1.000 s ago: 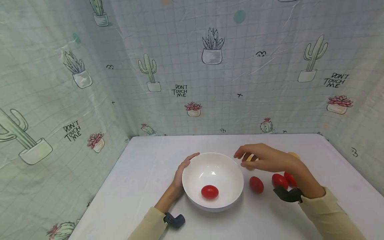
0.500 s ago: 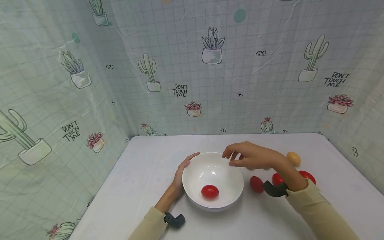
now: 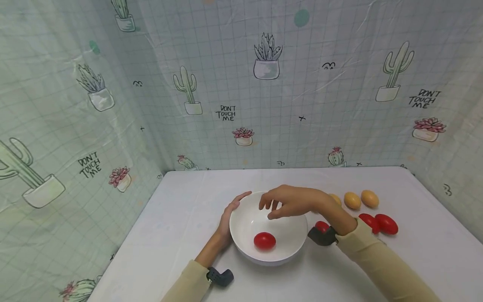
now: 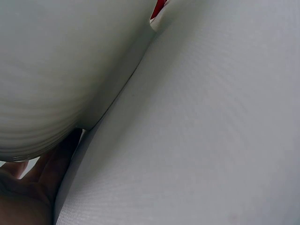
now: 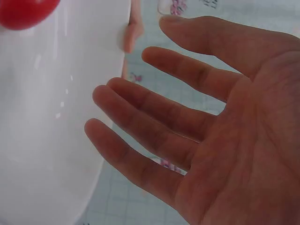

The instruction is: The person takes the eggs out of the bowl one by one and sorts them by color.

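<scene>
A white bowl (image 3: 290,251) stands on the table with one red egg-shaped piece (image 3: 264,241) inside, low in the bowl. Against the bowl's left side, my left hand (image 3: 227,220) holds it, fingers along the outside and thumb at the rim. In the left wrist view the fingers (image 4: 51,171) show dimly beneath the bowl's curved wall. My right hand (image 3: 292,201) hangs over the bowl's right rear part, with its fingers loosely bent and spread. Its bare palm (image 5: 243,150) faces the right wrist camera and holds nothing.
Right of the bowl lie more red egg-shaped pieces (image 3: 386,224), one partly hidden by the right wrist's black strap (image 3: 322,236). Behind them sit several yellow egg-shaped pieces (image 3: 352,200). A cactus-print curtain (image 3: 203,138) encloses the white table (image 3: 181,218) at the back and sides.
My right hand has moved left from beside the yellow pieces to over the bowl, uncovering more red and yellow pieces. The left hand, bowl and red piece in it have stayed put.
</scene>
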Available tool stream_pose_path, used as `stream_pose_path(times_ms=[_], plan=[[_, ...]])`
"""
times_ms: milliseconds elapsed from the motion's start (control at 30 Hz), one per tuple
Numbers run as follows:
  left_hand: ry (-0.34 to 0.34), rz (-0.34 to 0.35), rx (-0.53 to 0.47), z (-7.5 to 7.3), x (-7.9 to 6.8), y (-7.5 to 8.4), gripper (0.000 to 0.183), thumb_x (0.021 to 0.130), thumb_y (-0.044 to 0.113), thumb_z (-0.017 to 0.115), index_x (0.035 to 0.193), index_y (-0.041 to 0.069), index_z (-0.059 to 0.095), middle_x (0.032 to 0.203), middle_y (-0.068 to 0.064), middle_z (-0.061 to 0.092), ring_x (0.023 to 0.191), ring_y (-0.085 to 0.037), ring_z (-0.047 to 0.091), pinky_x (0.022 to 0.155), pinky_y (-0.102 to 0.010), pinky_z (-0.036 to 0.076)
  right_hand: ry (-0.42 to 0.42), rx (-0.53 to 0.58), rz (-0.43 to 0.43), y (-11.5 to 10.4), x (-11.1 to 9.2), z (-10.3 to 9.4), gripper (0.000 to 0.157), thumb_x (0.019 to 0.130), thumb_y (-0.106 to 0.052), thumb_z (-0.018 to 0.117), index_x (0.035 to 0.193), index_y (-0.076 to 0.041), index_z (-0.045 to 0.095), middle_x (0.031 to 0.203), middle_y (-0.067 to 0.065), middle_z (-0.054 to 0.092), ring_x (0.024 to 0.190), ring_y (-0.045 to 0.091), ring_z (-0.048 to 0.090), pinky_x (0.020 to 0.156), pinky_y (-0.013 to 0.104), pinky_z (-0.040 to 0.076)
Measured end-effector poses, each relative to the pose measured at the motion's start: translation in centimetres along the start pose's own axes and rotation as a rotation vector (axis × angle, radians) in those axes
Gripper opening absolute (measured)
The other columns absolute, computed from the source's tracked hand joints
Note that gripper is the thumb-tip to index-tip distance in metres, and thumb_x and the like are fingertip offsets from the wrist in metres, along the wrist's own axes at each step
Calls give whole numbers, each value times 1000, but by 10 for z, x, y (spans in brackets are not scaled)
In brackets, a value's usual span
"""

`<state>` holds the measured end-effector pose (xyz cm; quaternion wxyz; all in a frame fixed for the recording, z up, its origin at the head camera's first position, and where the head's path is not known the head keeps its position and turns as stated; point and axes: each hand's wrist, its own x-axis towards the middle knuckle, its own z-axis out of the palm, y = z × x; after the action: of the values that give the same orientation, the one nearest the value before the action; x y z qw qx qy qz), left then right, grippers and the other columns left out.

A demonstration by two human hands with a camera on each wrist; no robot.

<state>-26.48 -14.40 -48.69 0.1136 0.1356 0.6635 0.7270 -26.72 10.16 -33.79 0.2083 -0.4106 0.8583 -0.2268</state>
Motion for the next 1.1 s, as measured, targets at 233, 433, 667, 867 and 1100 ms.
stream_pose_path(times_ms=[233,433,667,867,1100], plan=[[-10,5,-51,1,2,0,57,108,39,18,159,22,38,161,-9,45,131,-13,58,103,-24,53,-141,-105,2,-14,22,17,33,91,-18,76,124,-18,69,118,0,72,104,11,67,90,25,55],[-17,22,-74,1,2,0,58,108,36,17,160,18,36,160,-13,43,133,-14,56,108,-23,49,-265,-150,74,-25,35,28,32,89,-19,79,118,-24,69,109,-3,70,93,3,63,82,22,56],[-9,9,-77,1,1,1,58,107,36,16,159,22,38,159,-10,45,133,-17,56,106,-26,50,-340,-195,160,-26,40,35,32,87,-17,80,113,-31,69,105,-9,68,95,4,59,83,24,53],[-6,4,-80,1,1,1,57,107,37,17,158,22,38,159,-10,45,132,-17,56,106,-27,51,-369,-246,137,-27,44,37,35,86,-16,81,114,-35,69,103,-9,68,93,3,58,83,24,52],[-19,-1,-99,1,1,1,58,106,37,19,159,22,38,159,-10,45,132,-15,56,107,-27,50,-415,-287,151,-34,50,42,40,86,-15,82,114,-41,72,105,-10,64,96,5,56,82,24,55]])
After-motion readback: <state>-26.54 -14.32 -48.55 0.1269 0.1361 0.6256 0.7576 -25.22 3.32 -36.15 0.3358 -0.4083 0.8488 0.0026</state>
